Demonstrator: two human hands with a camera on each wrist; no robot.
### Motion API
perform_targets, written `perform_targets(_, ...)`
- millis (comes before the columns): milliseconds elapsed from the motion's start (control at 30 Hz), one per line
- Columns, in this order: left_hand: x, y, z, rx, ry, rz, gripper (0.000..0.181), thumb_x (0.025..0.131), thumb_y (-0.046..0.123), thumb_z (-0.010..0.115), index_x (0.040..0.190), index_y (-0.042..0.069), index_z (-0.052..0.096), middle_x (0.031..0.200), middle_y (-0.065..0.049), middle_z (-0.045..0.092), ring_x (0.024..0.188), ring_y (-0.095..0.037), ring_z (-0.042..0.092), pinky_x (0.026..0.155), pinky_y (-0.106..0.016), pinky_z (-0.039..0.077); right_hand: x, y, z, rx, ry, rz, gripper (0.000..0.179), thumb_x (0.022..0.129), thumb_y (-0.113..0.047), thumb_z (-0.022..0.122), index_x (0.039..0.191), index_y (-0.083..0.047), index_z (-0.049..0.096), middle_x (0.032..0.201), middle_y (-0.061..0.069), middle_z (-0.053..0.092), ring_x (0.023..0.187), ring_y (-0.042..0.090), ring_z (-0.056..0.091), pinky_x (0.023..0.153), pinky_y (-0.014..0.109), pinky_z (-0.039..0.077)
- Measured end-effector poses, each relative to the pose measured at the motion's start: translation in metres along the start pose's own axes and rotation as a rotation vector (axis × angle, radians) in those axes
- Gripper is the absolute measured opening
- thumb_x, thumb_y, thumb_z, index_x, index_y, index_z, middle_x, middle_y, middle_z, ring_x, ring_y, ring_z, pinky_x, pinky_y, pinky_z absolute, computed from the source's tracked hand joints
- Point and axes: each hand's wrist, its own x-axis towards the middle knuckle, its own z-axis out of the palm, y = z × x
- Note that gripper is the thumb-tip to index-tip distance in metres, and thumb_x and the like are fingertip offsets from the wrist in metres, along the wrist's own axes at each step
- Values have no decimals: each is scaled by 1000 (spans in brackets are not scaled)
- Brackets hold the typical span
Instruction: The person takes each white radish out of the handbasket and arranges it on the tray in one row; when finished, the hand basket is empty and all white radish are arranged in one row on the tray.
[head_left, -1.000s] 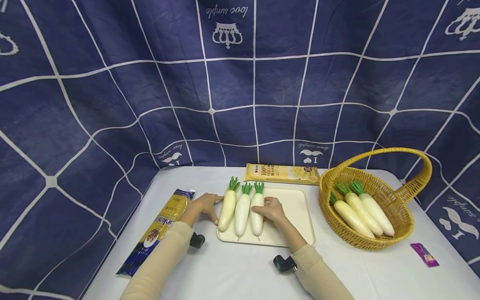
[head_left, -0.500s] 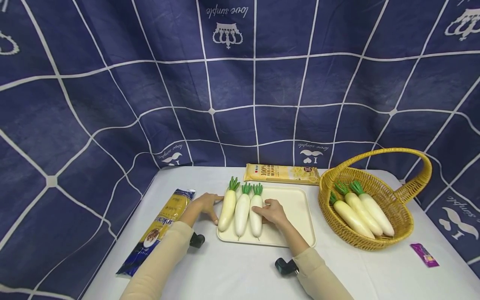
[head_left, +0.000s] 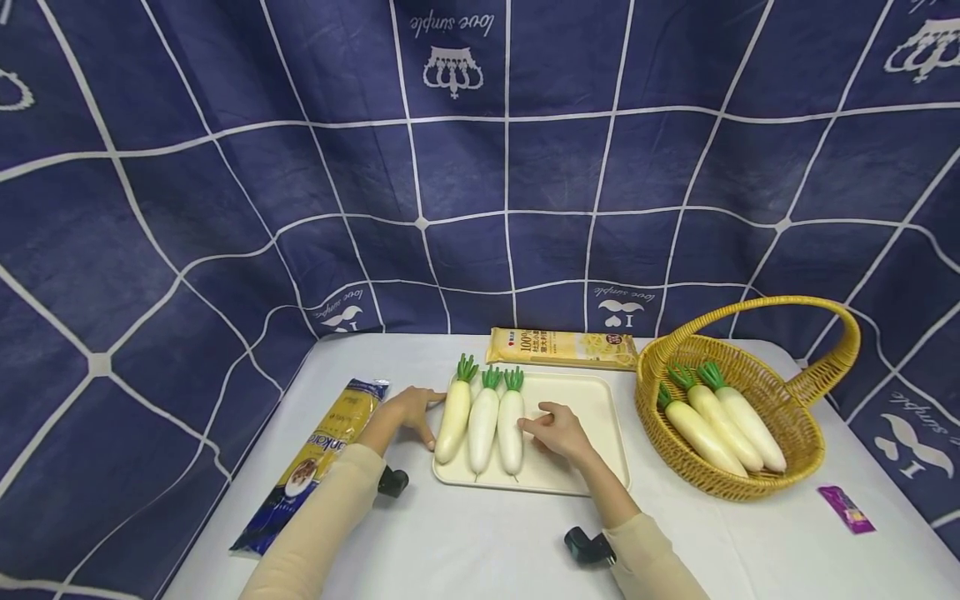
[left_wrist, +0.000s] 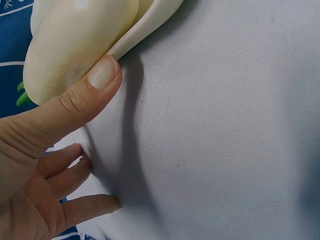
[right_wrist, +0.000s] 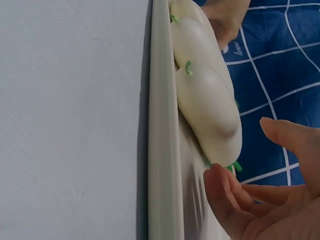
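Observation:
Three white radishes with green tops lie side by side on the left half of a cream tray [head_left: 600,417]: a left one [head_left: 453,421], a middle one [head_left: 483,429] and a right one [head_left: 511,433]. My left hand [head_left: 408,408] is at the tray's left edge beside the left radish. In the left wrist view its thumb [left_wrist: 102,75] lies right at the tray rim, the other fingers loosely spread below. My right hand [head_left: 561,432] hovers over the tray just right of the right radish. The right wrist view shows a gap between its fingers [right_wrist: 220,190] and thumb, with nothing held.
A wicker basket [head_left: 652,433] with a tall handle holds three more radishes at the right. Behind the tray lies a yellow pasta packet [head_left: 562,347]. A blue and gold packet [head_left: 322,446] is at the left, and a small purple sachet [head_left: 846,508] lies at the right front.
The right radish has shifted slightly left, closer to the middle one. My right hand has let go of it and drawn back to the right. My left hand stays put.

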Motion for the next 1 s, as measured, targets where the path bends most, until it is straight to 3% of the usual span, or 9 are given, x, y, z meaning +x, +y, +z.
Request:
perform_targets(467,-3,1,1,-22,20,10,97,50,21,91,137,13,50,140,-22,44,130,-42,38,108,-53,32,-28,6,-42,-46,22,-58,68,83,-25,70,132,13,42,92,13,66,71,24,66,62,33,58)
perform_targets(767,-2,0,1,-18,6,0,97,51,23,91,138,14,49,142,-22,42,131,-43,35,109,-54,30,-51,7,-87,-31,-21,-259,63,85,-20,69,133,12,43,99,18,66,82,33,66,62,28,57)
perform_targets(1000,-3,1,0,-17,6,5,96,52,23,91,138,13,49,142,-23,42,131,-43,35,109,-55,30,-69,8,-119,-28,22,-359,57,86,-11,67,132,14,42,101,22,64,80,15,66,63,26,57)
